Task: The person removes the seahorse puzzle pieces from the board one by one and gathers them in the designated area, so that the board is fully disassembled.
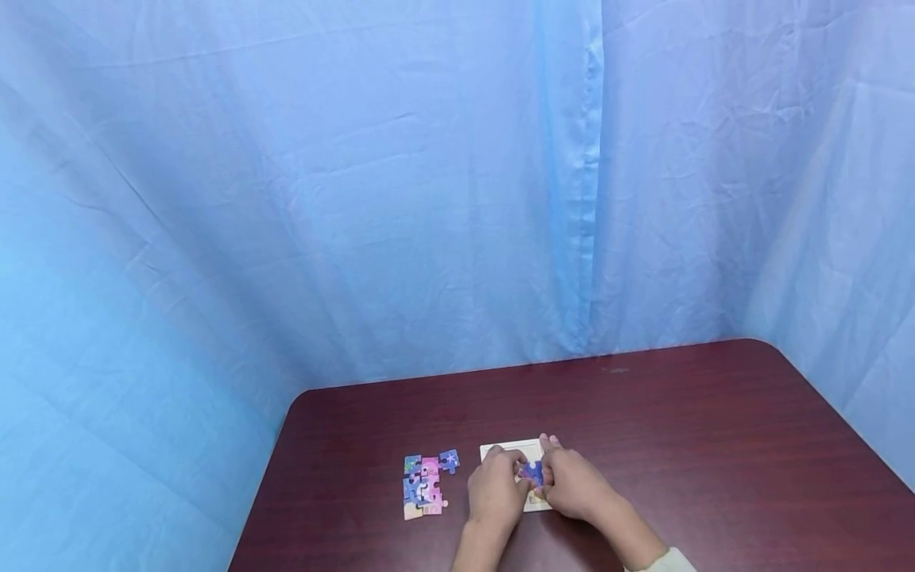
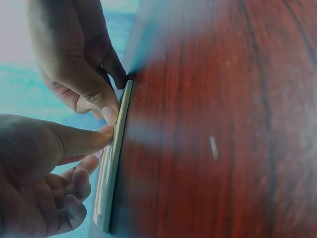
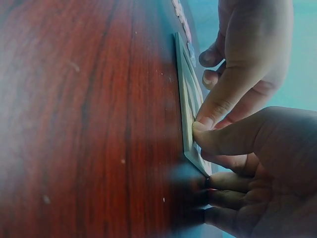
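Observation:
A cream puzzle tray (image 1: 510,446) lies flat on the table under both hands. Inside it, toward the right side, is a blue and purple jigsaw piece (image 1: 533,473). My left hand (image 1: 497,486) pinches the piece's left side between thumb and index finger. From the right, my right hand (image 1: 574,481) holds it with thumb and index finger, some fingers reaching past the tray's edge. Both thumb tips nearly meet at the near edge of the tray (image 3: 184,104) in the right wrist view. Fingers hide much of the piece and of the tray's inside.
Left of the tray lies a joined group of pink and blue jigsaw pieces (image 1: 423,488). A blue piece with a star (image 1: 449,459) sits at that group's upper right. Beneath everything is a dark red wooden table (image 1: 679,429), with blue curtains (image 1: 429,199) behind and beside it.

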A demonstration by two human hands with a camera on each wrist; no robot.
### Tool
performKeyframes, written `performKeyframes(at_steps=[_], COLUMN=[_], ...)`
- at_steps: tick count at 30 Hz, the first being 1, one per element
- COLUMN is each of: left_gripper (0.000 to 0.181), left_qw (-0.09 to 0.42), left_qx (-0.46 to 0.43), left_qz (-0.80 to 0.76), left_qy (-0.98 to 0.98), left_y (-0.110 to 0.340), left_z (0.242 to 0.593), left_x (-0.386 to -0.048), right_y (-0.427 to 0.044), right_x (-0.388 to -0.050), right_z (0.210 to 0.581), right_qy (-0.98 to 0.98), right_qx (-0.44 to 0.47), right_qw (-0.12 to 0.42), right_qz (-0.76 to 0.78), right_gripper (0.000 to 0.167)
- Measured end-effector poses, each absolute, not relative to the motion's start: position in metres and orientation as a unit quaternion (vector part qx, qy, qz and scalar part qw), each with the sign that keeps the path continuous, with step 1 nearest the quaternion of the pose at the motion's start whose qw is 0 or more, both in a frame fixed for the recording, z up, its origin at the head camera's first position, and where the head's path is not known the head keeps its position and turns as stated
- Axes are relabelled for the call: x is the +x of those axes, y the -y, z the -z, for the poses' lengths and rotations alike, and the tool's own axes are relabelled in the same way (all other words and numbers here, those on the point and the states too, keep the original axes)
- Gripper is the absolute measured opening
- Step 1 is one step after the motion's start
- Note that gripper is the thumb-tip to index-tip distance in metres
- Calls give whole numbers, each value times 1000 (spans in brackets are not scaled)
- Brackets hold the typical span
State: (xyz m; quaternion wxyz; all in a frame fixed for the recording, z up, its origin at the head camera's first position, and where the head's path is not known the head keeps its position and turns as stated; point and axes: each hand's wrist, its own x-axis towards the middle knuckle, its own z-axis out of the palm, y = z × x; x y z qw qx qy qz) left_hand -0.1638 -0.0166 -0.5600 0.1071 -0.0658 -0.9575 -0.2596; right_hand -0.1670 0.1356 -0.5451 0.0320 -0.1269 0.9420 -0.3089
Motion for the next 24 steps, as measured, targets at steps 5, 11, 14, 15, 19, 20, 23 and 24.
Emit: performKeyframes(at_steps=[5, 11, 14, 15, 19, 20, 23, 24], left_gripper=[25, 30, 32, 32, 29, 28, 26, 25], left_qw=[121, 119, 113, 114, 122, 124, 132, 133], left_qx=[-72, -75, -75, -75, -69, -64, -52, -49], left_qz=[255, 257, 262, 262, 262, 263, 274, 278], left_qy=[957, 956, 955, 955, 955, 955, 951, 950], left_y=[16, 15, 15, 15, 17, 17, 19, 21], left_z=[561, 559, 558, 558, 558, 558, 559, 558], left_x=[-165, -165, -165, -165, -166, -166, -168, -168], right_y=[-135, -136, -136, -136, -135, -135, -135, -135], right_x=[-167, -168, -169, -169, -169, -169, -168, -168], right_z=[545, 547, 547, 547, 547, 547, 547, 546], right_qy=[-942, -943, -943, -943, -943, -944, -945, -945], right_qx=[-128, -124, -124, -124, -121, -121, -119, -118], right_qw=[36, 37, 36, 36, 36, 36, 36, 36], right_qz=[307, 307, 308, 308, 307, 306, 304, 304], right_gripper=[43, 44, 44, 44, 45, 45, 44, 44])
